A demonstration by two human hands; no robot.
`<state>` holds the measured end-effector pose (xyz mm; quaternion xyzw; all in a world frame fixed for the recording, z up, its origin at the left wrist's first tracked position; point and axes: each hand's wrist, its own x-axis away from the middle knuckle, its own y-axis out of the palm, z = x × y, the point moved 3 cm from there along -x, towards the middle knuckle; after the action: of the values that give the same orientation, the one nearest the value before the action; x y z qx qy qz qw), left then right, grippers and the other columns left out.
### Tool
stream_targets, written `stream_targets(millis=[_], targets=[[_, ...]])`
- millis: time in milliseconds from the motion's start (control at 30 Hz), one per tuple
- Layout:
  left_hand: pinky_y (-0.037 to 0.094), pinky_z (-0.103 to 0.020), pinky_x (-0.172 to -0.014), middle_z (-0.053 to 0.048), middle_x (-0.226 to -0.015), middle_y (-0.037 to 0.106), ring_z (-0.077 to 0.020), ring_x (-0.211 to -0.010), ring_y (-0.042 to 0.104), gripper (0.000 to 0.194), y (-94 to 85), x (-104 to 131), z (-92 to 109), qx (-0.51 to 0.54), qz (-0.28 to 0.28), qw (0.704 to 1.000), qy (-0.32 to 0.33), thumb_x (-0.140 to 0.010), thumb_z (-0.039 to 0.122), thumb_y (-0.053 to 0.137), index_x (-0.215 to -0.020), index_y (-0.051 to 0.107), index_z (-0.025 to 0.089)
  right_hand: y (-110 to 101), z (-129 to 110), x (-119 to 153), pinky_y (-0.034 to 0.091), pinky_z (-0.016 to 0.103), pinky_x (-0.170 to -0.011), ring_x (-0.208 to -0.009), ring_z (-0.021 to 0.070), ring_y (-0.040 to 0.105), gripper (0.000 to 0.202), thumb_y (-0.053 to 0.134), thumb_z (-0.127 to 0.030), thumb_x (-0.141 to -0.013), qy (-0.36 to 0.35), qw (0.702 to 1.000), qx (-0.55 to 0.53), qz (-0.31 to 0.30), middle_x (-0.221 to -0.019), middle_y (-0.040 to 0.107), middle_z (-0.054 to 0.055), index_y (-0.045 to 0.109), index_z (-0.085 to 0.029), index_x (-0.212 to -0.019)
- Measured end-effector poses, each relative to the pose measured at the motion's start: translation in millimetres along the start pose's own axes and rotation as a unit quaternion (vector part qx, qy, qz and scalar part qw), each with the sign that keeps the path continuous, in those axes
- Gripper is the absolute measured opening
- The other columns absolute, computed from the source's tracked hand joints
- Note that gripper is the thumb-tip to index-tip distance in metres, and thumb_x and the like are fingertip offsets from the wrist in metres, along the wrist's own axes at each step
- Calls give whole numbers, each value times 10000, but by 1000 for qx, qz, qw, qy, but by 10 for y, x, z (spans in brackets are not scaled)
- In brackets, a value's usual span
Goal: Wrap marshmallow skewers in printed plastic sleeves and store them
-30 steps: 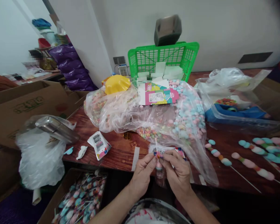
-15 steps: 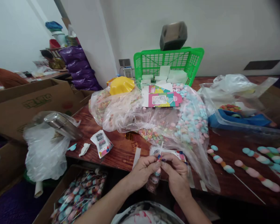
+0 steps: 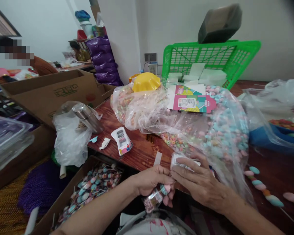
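Change: right hand (image 3: 200, 182), at five o'clock, has gone from pinching to fingers spread; cannot tell whether it grips anything | Hold: left hand (image 3: 155, 181) closed around wrapped candy stick (image 3: 154, 200), tilted, six o'clock | Meaning: left probably bears the candy alone

Basket (image 3: 212, 46) at back of table (image 3: 139, 153), bagged candy (image 3: 221, 130) in front w/ flat cartons (image 3: 193, 102) on top, card stack (image 3: 122, 141) to L, flask (image 3: 88, 118) farther L, low box (image 3: 51, 203) below front edge on L, candy skewers (image 3: 261, 186) at R, candy stick (image 3: 155, 199) in L hand (image 3: 153, 179) at front ctr.
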<state>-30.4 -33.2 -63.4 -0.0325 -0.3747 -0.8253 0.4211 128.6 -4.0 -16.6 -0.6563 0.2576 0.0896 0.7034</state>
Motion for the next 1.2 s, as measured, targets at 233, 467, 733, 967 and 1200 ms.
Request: stream_targets(millis=[233,467,733,967,1200], targets=[[409,-253,-611,-14,-647,556,-119,-580,491,264,-169,171,148,-439,128,882,115,-855,350,506,-683,573,161,389,43,-307,339,415,-794,-796,189,514,160,500,-46,-732,152,975,-113,-117,-703,625,16,573,-181,-685],[362,-259,-646,-31,-669,549,-125,-641,469,298,-522,485,292,-600,314,697,236,-903,213,415,-679,604,159,827,567,-558,393,250,-634,-669,128,558,299,403,-258,-905,347,909,-177,-149,-691,629,-13,638,-183,-736],[371,-198,-465,-23,-637,619,-87,-467,545,282,-812,591,278,-7,385,897,218,-710,372,694,-631,620,111,1220,753,-820,357,305,-660,-763,201,584,148,510,-190,-822,365,914,-21,-176,-870,640,106,645,-151,-777],[489,-240,-488,-56,-650,646,-126,-505,593,309,-725,476,230,89,305,932,176,-668,367,743,-775,677,85,1089,566,-678,335,307,-647,-725,194,548,228,400,-41,-800,254,955,10,-152,-803,627,94,600,-144,-837],[468,-216,-422,-2,-526,566,-88,-422,525,310,-321,43,240,42,199,969,138,-643,367,762,-584,621,97,528,184,-250,384,293,-682,-680,159,501,215,383,-63,-850,128,988,-78,30,-715,596,51,540,-174,-754]])
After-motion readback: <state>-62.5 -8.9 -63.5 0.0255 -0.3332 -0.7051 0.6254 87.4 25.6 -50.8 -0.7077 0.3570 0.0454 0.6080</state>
